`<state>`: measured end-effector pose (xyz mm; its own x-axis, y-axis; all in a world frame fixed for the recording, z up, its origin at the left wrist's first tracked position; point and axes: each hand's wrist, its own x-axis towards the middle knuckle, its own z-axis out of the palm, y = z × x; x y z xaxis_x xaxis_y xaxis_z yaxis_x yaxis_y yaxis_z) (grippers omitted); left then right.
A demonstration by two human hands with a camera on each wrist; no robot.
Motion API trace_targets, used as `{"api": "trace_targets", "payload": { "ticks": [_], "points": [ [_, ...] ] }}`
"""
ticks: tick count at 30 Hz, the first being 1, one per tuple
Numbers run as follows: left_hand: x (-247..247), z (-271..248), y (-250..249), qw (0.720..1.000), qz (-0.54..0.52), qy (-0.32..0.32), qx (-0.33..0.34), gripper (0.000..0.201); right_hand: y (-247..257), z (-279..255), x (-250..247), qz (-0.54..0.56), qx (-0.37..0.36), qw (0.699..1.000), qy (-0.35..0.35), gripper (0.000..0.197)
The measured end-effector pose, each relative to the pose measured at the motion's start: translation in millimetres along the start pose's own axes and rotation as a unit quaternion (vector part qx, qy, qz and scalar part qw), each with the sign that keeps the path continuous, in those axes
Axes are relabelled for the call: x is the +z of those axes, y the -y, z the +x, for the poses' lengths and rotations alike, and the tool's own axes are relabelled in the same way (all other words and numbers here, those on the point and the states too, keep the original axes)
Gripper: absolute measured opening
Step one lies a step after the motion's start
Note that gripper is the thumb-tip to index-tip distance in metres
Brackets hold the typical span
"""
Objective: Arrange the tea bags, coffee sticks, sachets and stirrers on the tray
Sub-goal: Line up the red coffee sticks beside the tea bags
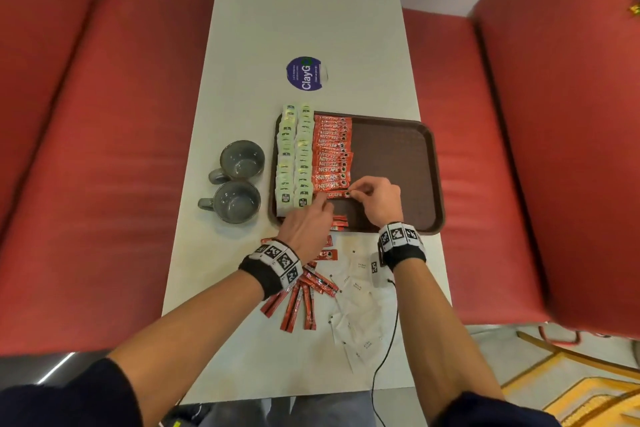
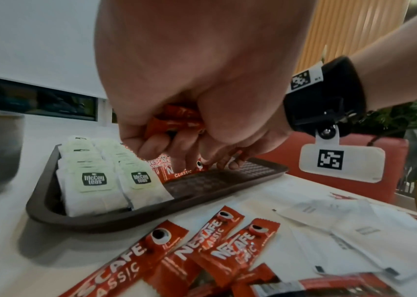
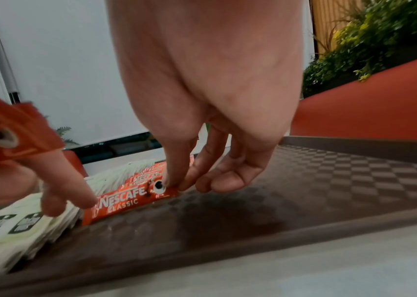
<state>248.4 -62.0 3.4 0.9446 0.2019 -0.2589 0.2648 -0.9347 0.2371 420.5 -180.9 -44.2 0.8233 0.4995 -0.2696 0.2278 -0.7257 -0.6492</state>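
A brown tray (image 1: 398,163) holds two columns of green-labelled tea bags (image 1: 294,156) and a column of red coffee sticks (image 1: 332,152). At the near end of that column lies one coffee stick (image 1: 333,195). My right hand (image 1: 360,191) pinches its right end between thumb and forefinger (image 3: 170,180). My left hand (image 1: 320,206) has a fingertip (image 3: 85,201) on the stick's left end, while its curled fingers grip a few spare coffee sticks (image 2: 176,120). The right half of the tray is bare.
Loose coffee sticks (image 1: 301,302) and white sachets (image 1: 360,315) lie on the white table near me. Two grey mugs (image 1: 242,159) (image 1: 235,201) stand left of the tray. A round blue sticker (image 1: 304,73) lies beyond it. Red seats flank the table.
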Motion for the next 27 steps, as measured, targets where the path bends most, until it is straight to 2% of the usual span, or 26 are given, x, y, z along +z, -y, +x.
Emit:
{"api": "trace_targets", "payload": {
  "ticks": [13, 18, 21, 23, 27],
  "points": [
    [4.8, 41.5, 14.9, 0.999, 0.05, 0.006, -0.021, 0.05, 13.0, 11.8, 13.7, 0.012, 0.037, 0.999, -0.03, 0.004],
    [3.0, 44.9, 11.6, 0.998, 0.062, 0.004, -0.018, 0.044, 17.1, 12.1, 14.9, 0.025, 0.046, 0.998, -0.034, 0.01],
    [2.4, 46.1, 9.9, 0.998, 0.061, 0.003, -0.016, 0.043, 16.5, 13.7, 15.1, 0.024, 0.036, 0.998, -0.047, 0.024],
    [1.9, 46.8, 9.7, 0.998, 0.056, 0.004, -0.018, 0.044, 16.3, 16.0, 17.1, 0.013, 0.026, 0.998, -0.056, 0.041],
    [2.0, 47.3, 10.2, 0.999, 0.048, 0.004, -0.019, 0.044, 21.9, 22.2, 19.7, 0.0, 0.015, 1.0, -0.009, 0.082]
  ]
}}
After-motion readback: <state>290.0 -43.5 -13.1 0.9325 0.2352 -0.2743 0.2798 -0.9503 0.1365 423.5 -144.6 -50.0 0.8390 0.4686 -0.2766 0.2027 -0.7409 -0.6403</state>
